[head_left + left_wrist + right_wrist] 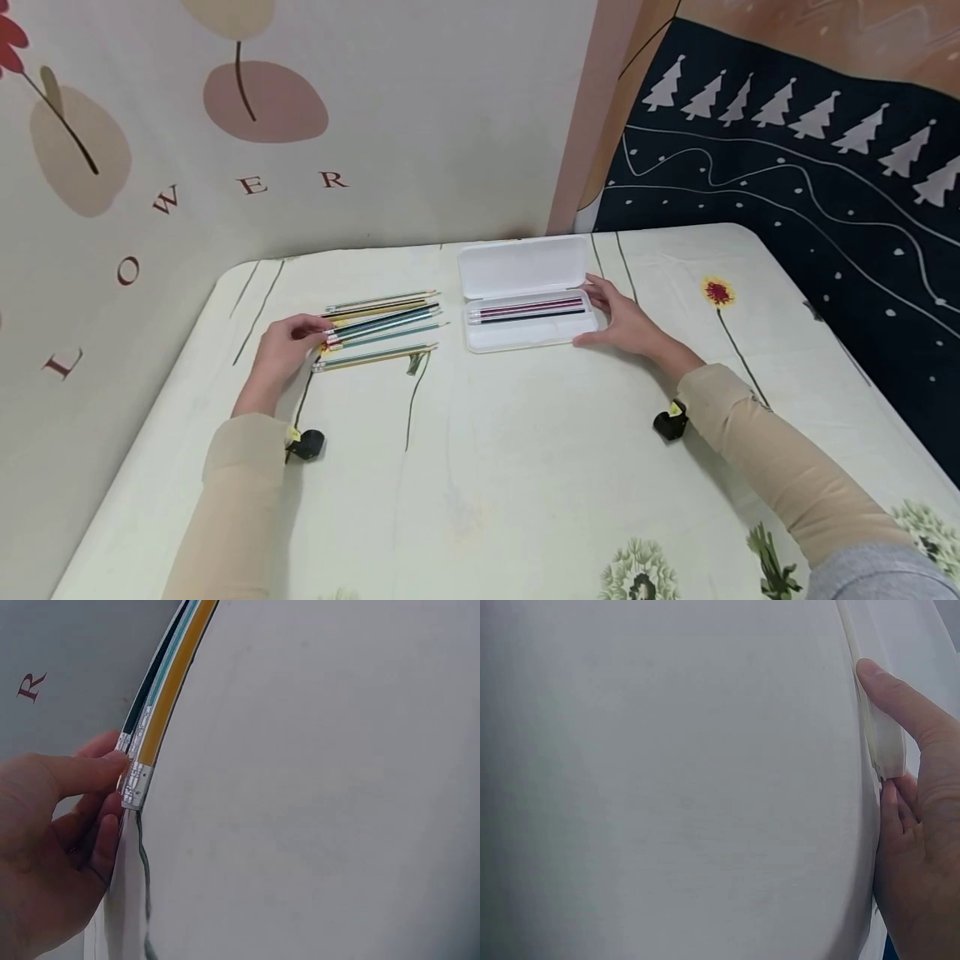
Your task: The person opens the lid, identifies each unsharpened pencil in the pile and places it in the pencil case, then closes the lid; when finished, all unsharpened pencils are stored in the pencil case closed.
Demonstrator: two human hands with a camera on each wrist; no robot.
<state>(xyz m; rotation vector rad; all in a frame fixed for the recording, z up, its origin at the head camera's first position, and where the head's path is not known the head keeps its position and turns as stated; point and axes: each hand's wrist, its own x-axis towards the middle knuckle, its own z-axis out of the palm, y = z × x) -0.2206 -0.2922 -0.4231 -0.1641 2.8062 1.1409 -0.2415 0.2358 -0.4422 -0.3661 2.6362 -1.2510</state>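
Note:
On the left of the table, several pencils (390, 335) in yellow, teal and dark green lie side by side, points to the right. My left hand (281, 350) is at their eraser ends. Up close, its thumb and fingers pinch the end of a dark green pencil (145, 690), beside a yellow pencil (171, 701). A white pencil case (517, 338) lies open at the centre, its lid (525, 267) tipped back, with several dark and purplish pencils (525, 312) inside. My right hand (630, 325) grips the case's right end, thumb (896, 694) along the near side.
A pale flower-print cloth (495, 467) covers the table. Behind and to the left hangs a white printed curtain (450, 125). A dark cloth with tree shapes (787, 175) borders the right side. Each wrist carries a small black camera (307, 444).

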